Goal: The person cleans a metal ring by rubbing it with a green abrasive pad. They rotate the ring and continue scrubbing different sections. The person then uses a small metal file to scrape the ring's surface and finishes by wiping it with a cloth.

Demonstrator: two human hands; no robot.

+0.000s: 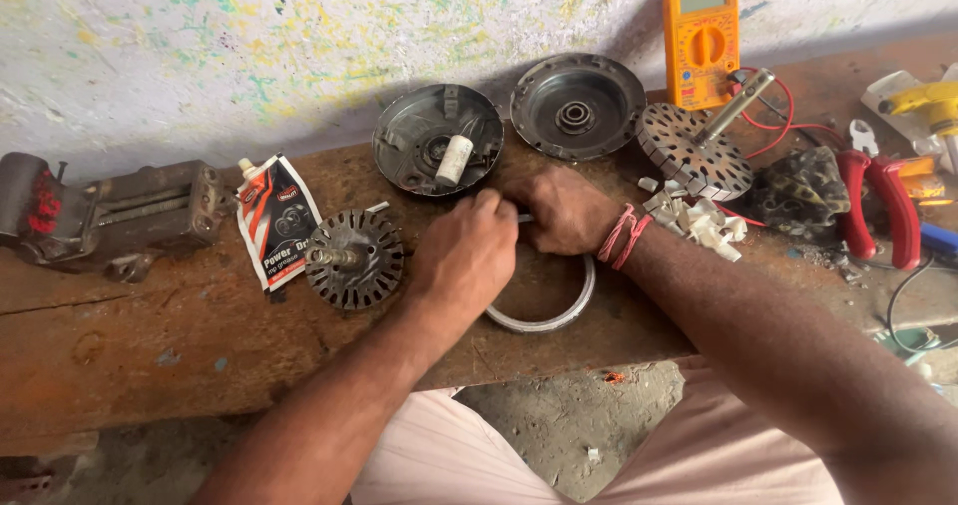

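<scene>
Metal ring (559, 315): thin, pale, lies flat on the rusty workbench (150, 365) at its near edge, about mid-length. Far arc hidden under both hands.

Left hand (461, 257): knuckles up, fingers curled and pressed together over the ring's far-left arc. Whether the fingertips grip the ring itself or something small above it, cannot tell.

Right hand (567, 209): closed in a loose fist just beyond the ring, touching the left hand at the fingertips. A short pale sliver shows between the two hands, apparently pinched there; too small to identify. Red thread band (624, 236) on the right wrist.

Surroundings: slotted stator core with shaft (351, 257) just left of the left hand. Grease pouch (277, 221) further left, then a bench vise (120, 211) towards the left end. Along the far edge: open motor cover with white capacitor (437, 141) and second round cover with bearing seat (577, 104), side by side. Right of the hands: second slotted core with tilted shaft (696, 151), pile of white paper strips (699, 221), orange multimeter (702, 41) leaning on the wall, red-handled pliers (878, 201).

Judgement: step in hand looks like working a small piece at the ring's far rim, both hands steadying it. Next move likely calls for keeping the ring flat on the bench and fine fingertip control at the contact point, without nudging the ring off the near edge.
</scene>
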